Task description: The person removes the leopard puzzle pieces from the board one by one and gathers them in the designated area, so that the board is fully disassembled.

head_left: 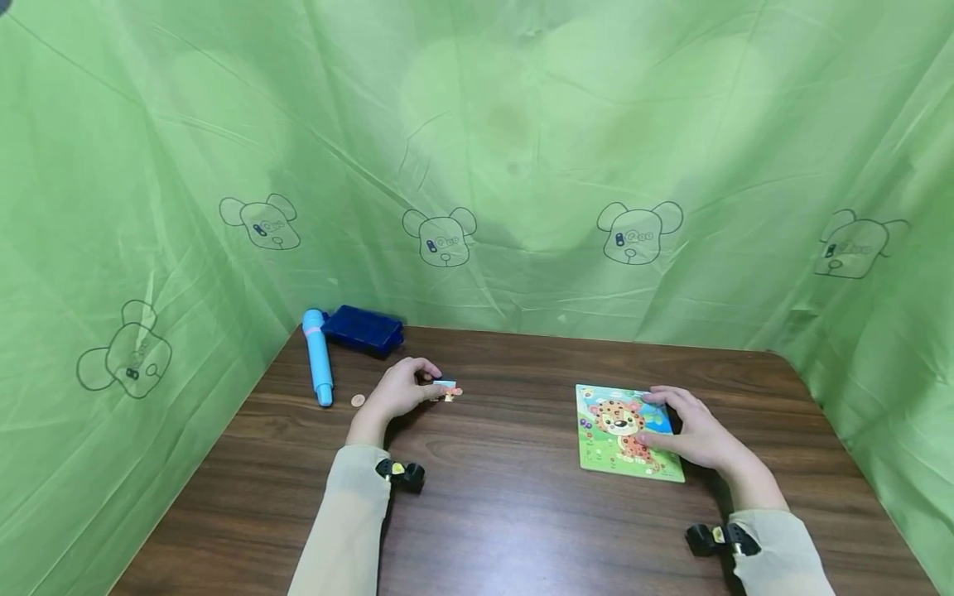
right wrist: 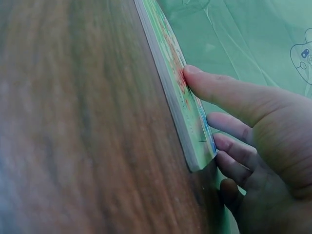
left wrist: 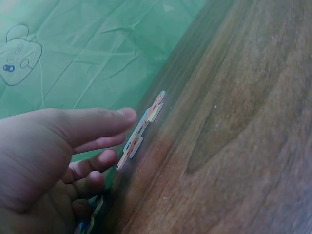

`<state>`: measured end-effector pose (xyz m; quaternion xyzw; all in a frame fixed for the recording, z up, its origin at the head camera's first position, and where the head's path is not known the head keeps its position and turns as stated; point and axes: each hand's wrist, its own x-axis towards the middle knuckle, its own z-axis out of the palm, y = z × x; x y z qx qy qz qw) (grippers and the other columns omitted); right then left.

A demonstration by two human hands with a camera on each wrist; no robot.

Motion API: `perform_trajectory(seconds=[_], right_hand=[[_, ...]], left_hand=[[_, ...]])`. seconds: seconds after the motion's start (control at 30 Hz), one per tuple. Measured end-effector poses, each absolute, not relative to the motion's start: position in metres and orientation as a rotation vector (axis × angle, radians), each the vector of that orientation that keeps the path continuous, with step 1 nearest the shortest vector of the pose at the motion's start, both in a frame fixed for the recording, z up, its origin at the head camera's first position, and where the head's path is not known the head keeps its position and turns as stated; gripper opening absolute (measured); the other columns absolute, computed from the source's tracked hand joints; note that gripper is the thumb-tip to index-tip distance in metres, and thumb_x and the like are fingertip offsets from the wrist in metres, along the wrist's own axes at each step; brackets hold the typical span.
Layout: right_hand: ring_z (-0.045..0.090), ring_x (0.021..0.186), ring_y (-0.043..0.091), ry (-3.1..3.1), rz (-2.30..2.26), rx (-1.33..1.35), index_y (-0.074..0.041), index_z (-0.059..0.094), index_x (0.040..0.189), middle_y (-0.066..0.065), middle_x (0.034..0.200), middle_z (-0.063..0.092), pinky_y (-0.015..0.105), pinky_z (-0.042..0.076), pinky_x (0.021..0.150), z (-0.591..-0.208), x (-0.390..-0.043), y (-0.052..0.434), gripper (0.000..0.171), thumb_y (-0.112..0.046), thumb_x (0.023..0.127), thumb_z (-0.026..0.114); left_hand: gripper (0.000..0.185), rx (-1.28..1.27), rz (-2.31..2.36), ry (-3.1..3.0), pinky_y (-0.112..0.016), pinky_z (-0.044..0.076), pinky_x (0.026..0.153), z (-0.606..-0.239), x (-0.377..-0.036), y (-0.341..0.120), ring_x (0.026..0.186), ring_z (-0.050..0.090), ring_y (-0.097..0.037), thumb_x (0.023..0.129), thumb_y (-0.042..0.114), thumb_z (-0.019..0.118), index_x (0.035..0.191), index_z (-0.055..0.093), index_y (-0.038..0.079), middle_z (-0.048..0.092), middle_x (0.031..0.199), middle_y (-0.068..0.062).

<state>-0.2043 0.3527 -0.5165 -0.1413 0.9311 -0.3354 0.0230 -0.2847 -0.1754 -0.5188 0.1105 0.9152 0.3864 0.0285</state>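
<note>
Collecting the puzzle pieces (head_left: 450, 392) near the counter's (head_left: 492, 472) far edge seems in hand: left hand (head_left: 399, 391) loosely open, needing a pinch; right hand (head_left: 699, 437), relaxed, touches the picture board (head_left: 615, 430).

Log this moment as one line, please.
left hand: at puzzle piece, contact unclear | right hand: touching leopard board | board: flat on table | blue tube: beside dark-blue case
</note>
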Motion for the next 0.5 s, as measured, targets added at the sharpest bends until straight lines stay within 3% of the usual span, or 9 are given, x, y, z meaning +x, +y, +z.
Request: perform_trajectory(seconds=[0.33, 0.5], right_hand=[[0.036, 0.15, 0.054, 2.898, -1.003, -0.495, -0.006, 0.06, 0.152, 0.024, 0.165, 0.041, 0.076, 0.037, 0.109, -0.514, -0.204, 0.365, 0.084, -0.042, 0.084, 0.096], [0.028, 0.152, 0.059, 2.836, -1.026, -0.49, -0.006, 0.054, 0.158, 0.024, 0.169, 0.036, 0.082, 0.03, 0.109, -0.511, -0.198, 0.378, 0.094, -0.04, 0.081, 0.098]], left_hand=[[0.017, 0.265, 1.434, 2.791, -0.038, 0.048, 0.086, -0.52, -0.288, -0.18, 0.093, 0.061, -0.021, 0.1, 0.023, 0.082, 0.112, 0.078, 0.012, 0.067, 0.099, -0.002], [0.014, 0.282, 1.447, 2.809, -0.039, 0.048, 0.083, -0.515, -0.289, -0.175, 0.089, 0.061, -0.022, 0.1, 0.021, 0.081, 0.109, 0.078, 0.012, 0.068, 0.095, -0.003]])
